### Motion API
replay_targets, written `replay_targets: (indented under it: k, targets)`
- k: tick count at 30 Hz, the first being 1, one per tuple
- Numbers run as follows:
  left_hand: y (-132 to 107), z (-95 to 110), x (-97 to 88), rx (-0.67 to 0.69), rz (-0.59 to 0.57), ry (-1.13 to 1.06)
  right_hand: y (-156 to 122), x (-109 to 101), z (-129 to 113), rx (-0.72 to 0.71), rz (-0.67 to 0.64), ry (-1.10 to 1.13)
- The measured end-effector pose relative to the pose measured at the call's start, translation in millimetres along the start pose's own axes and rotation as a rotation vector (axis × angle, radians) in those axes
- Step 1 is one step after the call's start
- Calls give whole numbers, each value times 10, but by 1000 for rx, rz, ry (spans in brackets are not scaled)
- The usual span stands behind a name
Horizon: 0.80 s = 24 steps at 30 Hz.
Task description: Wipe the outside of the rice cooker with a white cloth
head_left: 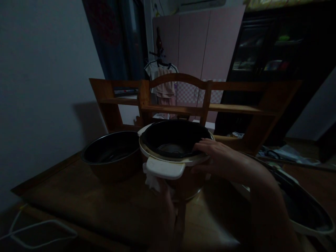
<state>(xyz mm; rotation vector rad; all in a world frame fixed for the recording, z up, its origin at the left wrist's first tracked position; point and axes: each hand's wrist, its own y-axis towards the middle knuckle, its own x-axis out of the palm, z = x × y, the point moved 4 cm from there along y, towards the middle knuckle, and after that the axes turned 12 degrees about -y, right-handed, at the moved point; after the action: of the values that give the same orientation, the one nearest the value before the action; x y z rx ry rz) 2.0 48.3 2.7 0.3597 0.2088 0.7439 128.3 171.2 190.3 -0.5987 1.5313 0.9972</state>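
Note:
A rice cooker body (189,182) with a brown outside, a white rim and a dark inside stands on the wooden table, its white handle (165,168) facing me. My right hand (214,154) grips the right side of the rim, fingers over the inner edge and thumb outside. Below the handle, my left hand (168,203) presses a white cloth (153,180) against the cooker's outer wall; dim light partly hides its fingers. To the left sits a dark inner pot (111,169), close beside the cooker.
At the right lies a large dark lid (301,199) with a pale rim. Behind the cooker, a wooden shelf rack (173,109) runs along the table's back. A white cord (44,222) loops at the lower left near the table edge. A wall (47,87) bounds the left.

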Motion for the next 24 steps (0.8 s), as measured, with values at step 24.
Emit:
replay_targets:
  k: [24]
  targets:
    - [-182, 166, 125, 7, 91, 59, -10, -5, -20, 1, -9, 42]
